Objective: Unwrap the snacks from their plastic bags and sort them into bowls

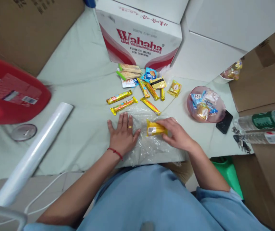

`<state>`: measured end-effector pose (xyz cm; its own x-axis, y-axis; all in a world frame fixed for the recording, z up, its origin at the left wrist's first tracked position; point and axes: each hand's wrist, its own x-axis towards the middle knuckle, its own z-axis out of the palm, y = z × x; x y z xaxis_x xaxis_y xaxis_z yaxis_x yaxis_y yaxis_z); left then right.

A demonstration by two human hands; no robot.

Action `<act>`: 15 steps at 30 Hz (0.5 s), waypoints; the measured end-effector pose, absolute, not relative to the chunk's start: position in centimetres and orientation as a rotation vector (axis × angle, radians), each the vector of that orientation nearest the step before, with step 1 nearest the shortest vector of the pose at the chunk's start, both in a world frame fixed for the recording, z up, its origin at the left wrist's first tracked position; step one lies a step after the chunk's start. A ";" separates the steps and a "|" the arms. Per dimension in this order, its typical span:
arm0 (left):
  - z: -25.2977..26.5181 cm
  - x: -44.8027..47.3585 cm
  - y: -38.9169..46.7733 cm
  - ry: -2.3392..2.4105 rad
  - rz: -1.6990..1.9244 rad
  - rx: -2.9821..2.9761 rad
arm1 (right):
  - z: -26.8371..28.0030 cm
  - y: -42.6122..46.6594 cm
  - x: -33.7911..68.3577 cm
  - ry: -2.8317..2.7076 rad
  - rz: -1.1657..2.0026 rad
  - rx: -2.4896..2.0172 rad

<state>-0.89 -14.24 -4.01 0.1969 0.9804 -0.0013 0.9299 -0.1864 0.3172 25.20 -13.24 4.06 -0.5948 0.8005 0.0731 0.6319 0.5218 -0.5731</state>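
Note:
My left hand lies flat with its fingers spread, at the left edge of a clear plastic bag on the cloth-covered table. Over the bag, my right hand grips the right end of a yellow-wrapped snack with a white label. Just beyond my hands are several yellow snack bars, among them one bar near the bag and another bar in front of my left fingers. A small yellow square packet lies farther right.
A Wahaba-style white and red carton marked "Wahaha" stands behind the snacks. On the right are a pink bowl of wrapped snacks, a phone, keys and plastic bottles. At left are a red container and a plastic film roll.

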 end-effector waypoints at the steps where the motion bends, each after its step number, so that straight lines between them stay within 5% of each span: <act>1: -4.0 -0.9 -14.3 1.829 0.291 2.225 | 3.5 -13.4 24.4 -2.482 0.741 -1.200; 15: -3.6 -0.9 -14.2 1.850 0.275 2.193 | -0.4 -15.6 21.9 -2.558 0.564 -1.456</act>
<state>-0.92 -14.19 -3.64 0.1722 0.9848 -0.0215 0.9358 -0.1568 0.3156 21.88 -15.64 -0.36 -0.5201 0.8521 -0.0584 0.7977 0.4602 -0.3896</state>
